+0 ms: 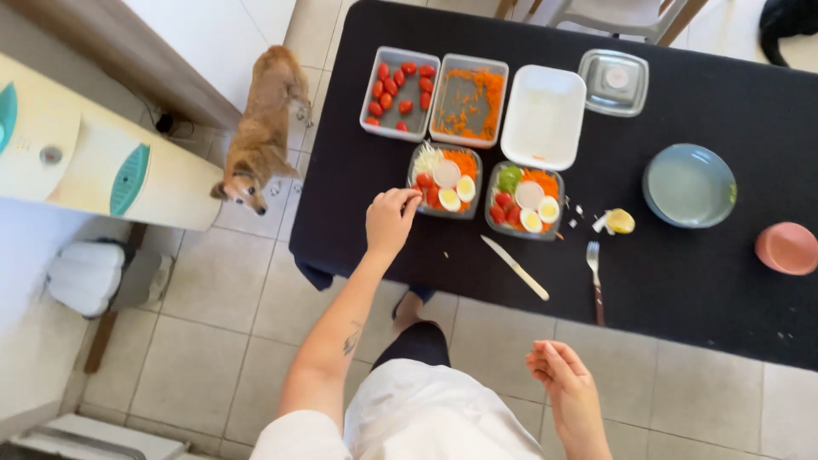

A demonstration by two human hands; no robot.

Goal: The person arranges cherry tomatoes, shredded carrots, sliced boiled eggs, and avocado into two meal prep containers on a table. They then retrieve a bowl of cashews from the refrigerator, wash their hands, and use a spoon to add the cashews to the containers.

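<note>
Black table [682,281] fills most of the view, dog [260,128] on the tiled floor beside it. Left hand [390,220] reaches to the near-left corner of the left salad container [444,180], fingertips bunched together touching its rim, pinching something too small to tell. Right hand [569,390] hangs off the table edge, fingers loosely spread, holding nothing. The container sits near the table's front edge, just beside a second filled container [525,200]. It's a shallow clear plastic tub with egg halves, cherry tomatoes, grated carrot; probably light, thin-walled, a bit flexy, best gripped by both side rims. Knife [516,267] and fork [594,281] lie nearby
</note>
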